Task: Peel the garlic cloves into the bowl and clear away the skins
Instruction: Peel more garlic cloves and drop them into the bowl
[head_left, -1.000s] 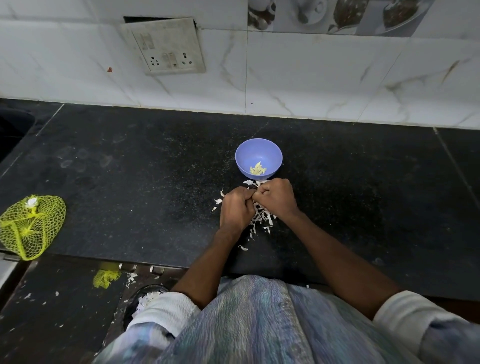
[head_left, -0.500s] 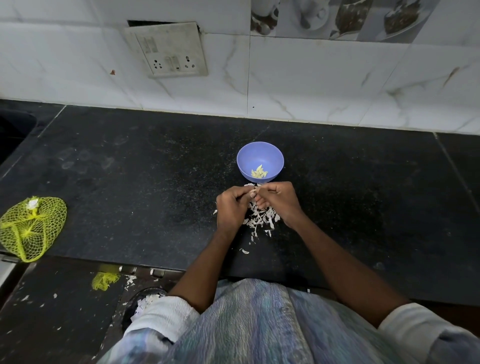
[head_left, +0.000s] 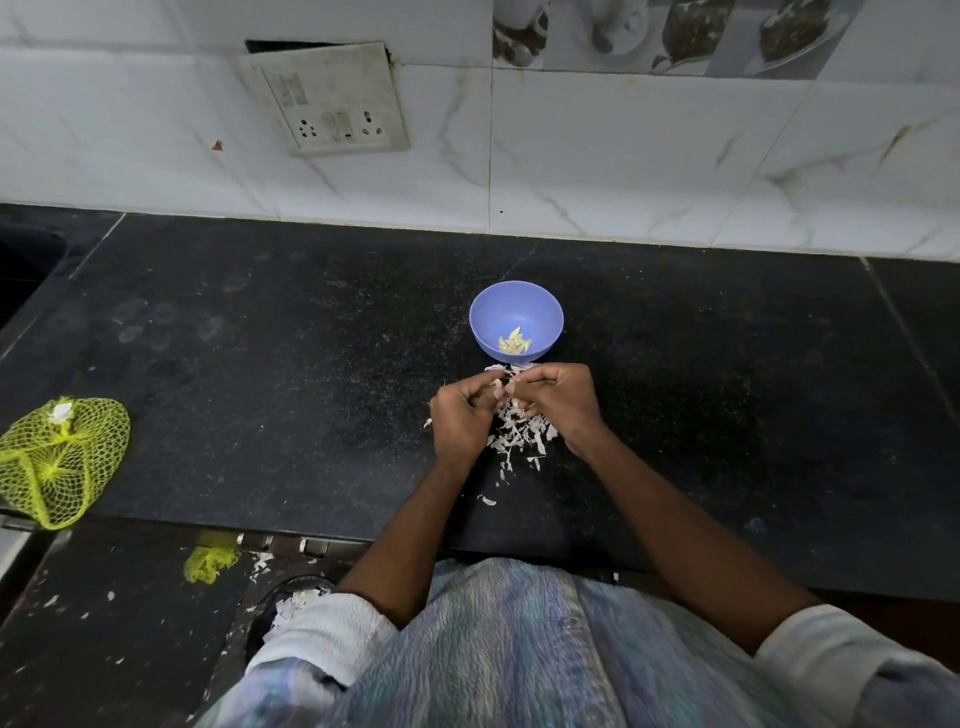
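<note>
Pinching a small pale garlic clove (head_left: 497, 385) between them, left hand (head_left: 461, 418) and right hand (head_left: 557, 400) are working just short of the round lilac plastic bowl (head_left: 516, 318), directly ahead; papery white skins (head_left: 519, 436) are lying beneath on the black stone bench (head_left: 260, 364).

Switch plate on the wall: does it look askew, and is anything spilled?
Yes. The switch plate sits crooked, with a dark gap above its top edge. Garlic skins litter the counter beneath both hands, and more flakes lie scattered on the floor.
</note>
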